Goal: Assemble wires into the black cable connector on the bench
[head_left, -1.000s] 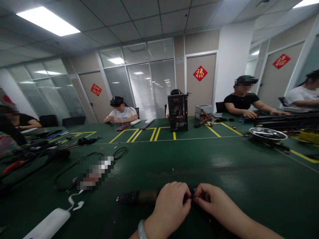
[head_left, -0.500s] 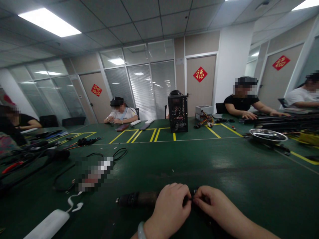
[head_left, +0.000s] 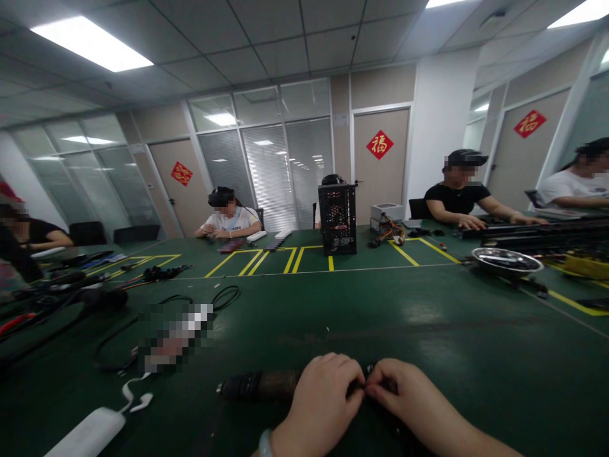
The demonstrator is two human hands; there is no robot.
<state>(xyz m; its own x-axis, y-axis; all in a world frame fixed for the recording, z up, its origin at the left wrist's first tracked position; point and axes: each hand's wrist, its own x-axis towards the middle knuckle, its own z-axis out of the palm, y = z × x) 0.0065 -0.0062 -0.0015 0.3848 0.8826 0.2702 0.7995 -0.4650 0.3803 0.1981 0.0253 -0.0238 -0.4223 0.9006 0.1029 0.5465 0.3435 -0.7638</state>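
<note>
Left hand (head_left: 326, 406) and right hand (head_left: 409, 397): fingertips pressed together, pinching a small dark part (head_left: 370, 369), probably a cable end, steadied in line with a dark cable bundle (head_left: 259, 385) on the green work mat (head_left: 476, 355).

An assembly workshop (office partitions (head_left: 271, 171) behind) with a long green workbench (head_left: 428, 324) and a computer case (head_left: 337, 219).
</note>
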